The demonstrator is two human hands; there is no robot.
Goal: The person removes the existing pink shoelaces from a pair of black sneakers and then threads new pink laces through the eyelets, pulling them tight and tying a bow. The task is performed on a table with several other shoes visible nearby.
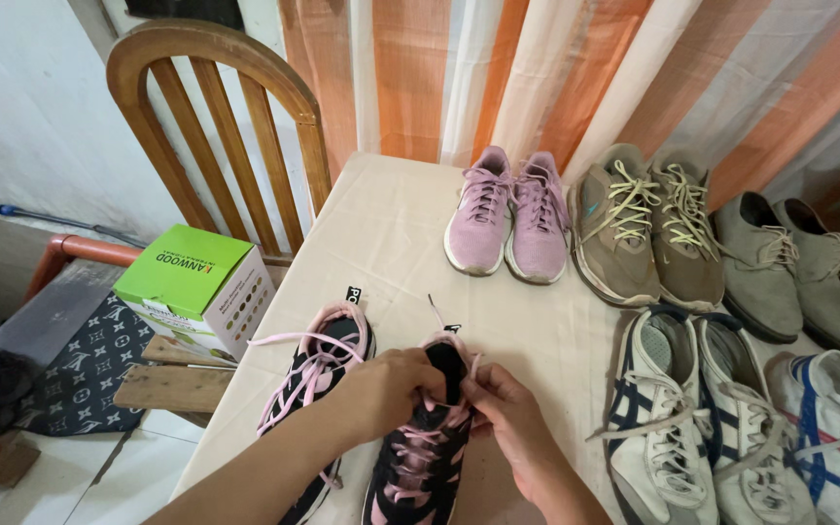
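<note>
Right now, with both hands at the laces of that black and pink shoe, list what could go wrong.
1. The left hand and right hand pinch pink laces at the black and pink shoe, which lies near the table's front edge; a hard tug might drag it off.
2. The other black and pink shoe sits by the table's left edge with loose laces trailing; a forearm could snag them and pull it down.

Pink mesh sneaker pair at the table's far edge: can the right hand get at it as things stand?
Probably yes: the right hand is busy at the black-and-pink sneaker's laces, but bare cream tablecloth lies between it and the pink mesh sneaker pair.
</note>
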